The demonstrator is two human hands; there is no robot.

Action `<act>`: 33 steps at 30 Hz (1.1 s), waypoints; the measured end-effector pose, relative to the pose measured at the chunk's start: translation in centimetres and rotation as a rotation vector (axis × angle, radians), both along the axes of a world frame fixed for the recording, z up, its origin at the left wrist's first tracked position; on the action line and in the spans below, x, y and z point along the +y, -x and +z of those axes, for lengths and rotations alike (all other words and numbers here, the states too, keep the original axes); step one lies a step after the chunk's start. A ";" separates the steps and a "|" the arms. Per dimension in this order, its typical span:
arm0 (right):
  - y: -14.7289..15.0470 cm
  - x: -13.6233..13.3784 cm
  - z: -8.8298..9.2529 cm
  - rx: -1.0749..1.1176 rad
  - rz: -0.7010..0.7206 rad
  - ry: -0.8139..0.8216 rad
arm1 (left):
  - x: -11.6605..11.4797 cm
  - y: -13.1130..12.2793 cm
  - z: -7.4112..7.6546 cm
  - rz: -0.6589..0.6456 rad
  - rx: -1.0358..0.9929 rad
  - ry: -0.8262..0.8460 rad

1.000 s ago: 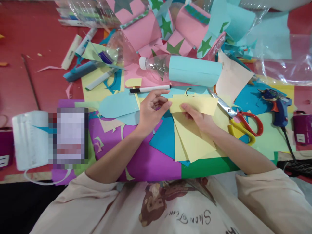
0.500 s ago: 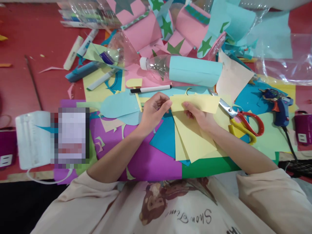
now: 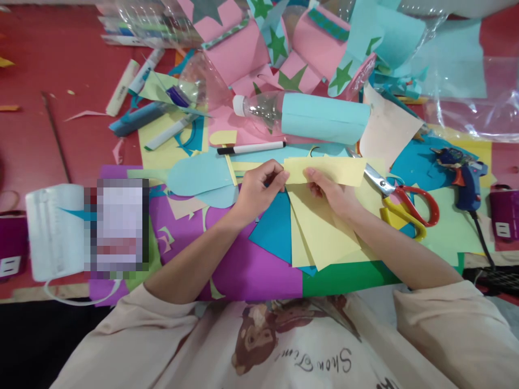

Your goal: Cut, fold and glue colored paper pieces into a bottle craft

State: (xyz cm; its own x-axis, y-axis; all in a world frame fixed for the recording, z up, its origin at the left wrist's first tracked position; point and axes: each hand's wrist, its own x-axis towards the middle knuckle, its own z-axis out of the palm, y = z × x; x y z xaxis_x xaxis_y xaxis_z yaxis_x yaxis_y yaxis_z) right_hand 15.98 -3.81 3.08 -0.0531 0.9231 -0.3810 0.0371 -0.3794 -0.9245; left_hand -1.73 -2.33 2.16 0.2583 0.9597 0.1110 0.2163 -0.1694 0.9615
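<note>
A strip of yellow paper (image 3: 343, 170) is held level between my hands. My left hand (image 3: 263, 189) pinches its left end between thumb and fingers. Closer to the middle, my right hand (image 3: 326, 189) grips the lower edge, thumb on top and fingers underneath. Below the strip lie larger sheets of yellow paper (image 3: 328, 237), partly over a blue sheet (image 3: 271, 232). Just right of the strip rest scissors (image 3: 389, 189) with one red and one yellow handle. Beyond my hands is a black-capped white marker (image 3: 251, 148).
A plastic bottle wrapped in light blue paper (image 3: 326, 118) lies behind the marker. Pink and blue star-decorated paper pieces (image 3: 243, 54) stand farther back. A blue glue gun (image 3: 468, 183) is at the right. A blurred phone-like screen (image 3: 121, 224) and a white mask (image 3: 54, 232) lie left.
My left hand has shifted slightly down at the strip's left end, its fingers curling more closely. The right hand and the strip have barely moved.
</note>
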 end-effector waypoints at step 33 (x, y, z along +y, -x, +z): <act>-0.1 -0.1 0.3 -0.004 0.030 -0.029 | 0.0 0.4 -0.1 -0.094 0.067 -0.002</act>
State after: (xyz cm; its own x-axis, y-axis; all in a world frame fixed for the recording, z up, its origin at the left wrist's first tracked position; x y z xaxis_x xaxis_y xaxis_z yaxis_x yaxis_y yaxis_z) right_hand 16.10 -3.92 3.39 -0.0801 0.9318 -0.3540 0.0516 -0.3508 -0.9350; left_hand -2.08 -2.37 2.09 0.3538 0.9307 0.0929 0.2629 -0.1943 0.9451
